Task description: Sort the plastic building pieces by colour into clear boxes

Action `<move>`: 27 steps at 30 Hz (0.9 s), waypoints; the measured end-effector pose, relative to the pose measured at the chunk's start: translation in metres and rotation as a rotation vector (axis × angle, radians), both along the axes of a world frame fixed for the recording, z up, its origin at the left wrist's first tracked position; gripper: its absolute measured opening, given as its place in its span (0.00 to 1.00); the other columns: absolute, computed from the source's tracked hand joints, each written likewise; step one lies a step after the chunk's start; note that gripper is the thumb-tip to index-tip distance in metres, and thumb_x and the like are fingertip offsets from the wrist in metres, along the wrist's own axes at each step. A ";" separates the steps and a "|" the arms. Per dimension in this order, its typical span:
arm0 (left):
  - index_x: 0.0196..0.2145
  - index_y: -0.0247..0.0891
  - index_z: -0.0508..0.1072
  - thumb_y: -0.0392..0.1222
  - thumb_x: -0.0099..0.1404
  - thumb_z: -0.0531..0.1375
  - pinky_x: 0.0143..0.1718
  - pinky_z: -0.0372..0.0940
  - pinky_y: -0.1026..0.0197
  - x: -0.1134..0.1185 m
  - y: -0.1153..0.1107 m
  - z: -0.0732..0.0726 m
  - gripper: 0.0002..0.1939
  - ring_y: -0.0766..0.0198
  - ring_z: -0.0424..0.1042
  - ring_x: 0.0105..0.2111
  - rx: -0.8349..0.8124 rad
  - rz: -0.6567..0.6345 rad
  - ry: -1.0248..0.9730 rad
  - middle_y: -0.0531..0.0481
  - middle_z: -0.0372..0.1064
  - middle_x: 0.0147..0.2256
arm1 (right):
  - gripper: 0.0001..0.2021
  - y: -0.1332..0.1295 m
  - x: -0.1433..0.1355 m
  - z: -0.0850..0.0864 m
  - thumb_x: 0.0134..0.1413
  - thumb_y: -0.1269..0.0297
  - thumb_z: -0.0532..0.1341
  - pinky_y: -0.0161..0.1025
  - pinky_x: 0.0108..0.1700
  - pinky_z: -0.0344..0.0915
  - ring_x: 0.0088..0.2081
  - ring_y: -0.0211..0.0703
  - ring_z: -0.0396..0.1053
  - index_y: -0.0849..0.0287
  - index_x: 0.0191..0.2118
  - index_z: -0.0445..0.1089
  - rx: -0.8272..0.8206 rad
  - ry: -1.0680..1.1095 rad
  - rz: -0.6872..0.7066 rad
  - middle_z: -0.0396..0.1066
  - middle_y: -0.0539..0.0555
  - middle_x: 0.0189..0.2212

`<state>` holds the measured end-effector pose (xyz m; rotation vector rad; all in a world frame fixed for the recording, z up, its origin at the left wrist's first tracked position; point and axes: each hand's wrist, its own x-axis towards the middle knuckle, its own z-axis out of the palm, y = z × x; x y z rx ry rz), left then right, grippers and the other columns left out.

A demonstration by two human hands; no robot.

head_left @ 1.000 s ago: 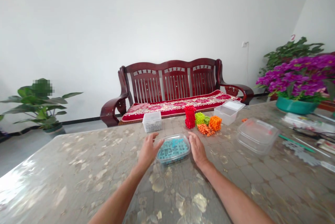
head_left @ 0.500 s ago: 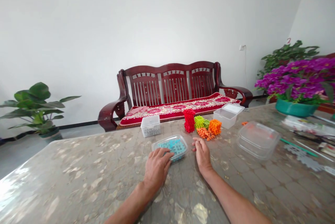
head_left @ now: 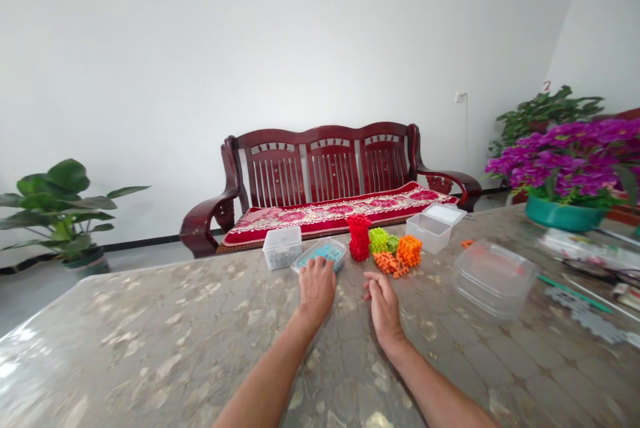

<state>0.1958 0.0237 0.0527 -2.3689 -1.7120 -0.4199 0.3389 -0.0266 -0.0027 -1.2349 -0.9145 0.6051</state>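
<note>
A clear lidded box of blue pieces (head_left: pixel 327 251) lies on the patterned table (head_left: pixel 200 335). My left hand (head_left: pixel 317 287) rests with its fingers spread on the near edge of this box. To the right, my right hand (head_left: pixel 383 301) is over the table with loosely curled, parted fingers and nothing in them. Beyond it stand a red block structure (head_left: pixel 359 238), a green one (head_left: pixel 382 240) and an orange one (head_left: pixel 409 250). Left of the blue-piece box is a clear box of grey pieces (head_left: pixel 283 248).
An open clear box (head_left: pixel 429 231) stands behind the orange blocks. A large clear container (head_left: pixel 495 278), a grey toothed piece (head_left: pixel 583 311) and a green pot of purple flowers (head_left: pixel 565 213) are on the right. A wooden bench (head_left: pixel 333 171) stands behind the table.
My left hand has moved forward with the box of blue pieces, which now lies close beside the box of grey pieces. My right hand has barely moved. The view has tilted slightly up.
</note>
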 end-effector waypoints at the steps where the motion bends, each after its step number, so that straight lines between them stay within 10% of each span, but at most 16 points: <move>1: 0.46 0.40 0.75 0.35 0.69 0.55 0.46 0.64 0.50 0.003 0.003 0.000 0.12 0.48 0.68 0.48 -0.004 0.009 0.005 0.41 0.71 0.47 | 0.18 0.000 0.000 0.001 0.52 0.51 0.54 0.41 0.33 0.66 0.26 0.44 0.68 0.58 0.38 0.73 0.003 0.000 0.002 0.73 0.52 0.27; 27: 0.46 0.39 0.75 0.32 0.71 0.51 0.47 0.66 0.55 0.027 0.069 0.002 0.14 0.53 0.72 0.48 -0.064 -0.047 0.075 0.41 0.71 0.48 | 0.15 0.002 -0.005 0.003 0.46 0.55 0.55 0.38 0.31 0.66 0.26 0.44 0.68 0.58 0.35 0.73 -0.056 0.044 0.066 0.73 0.52 0.26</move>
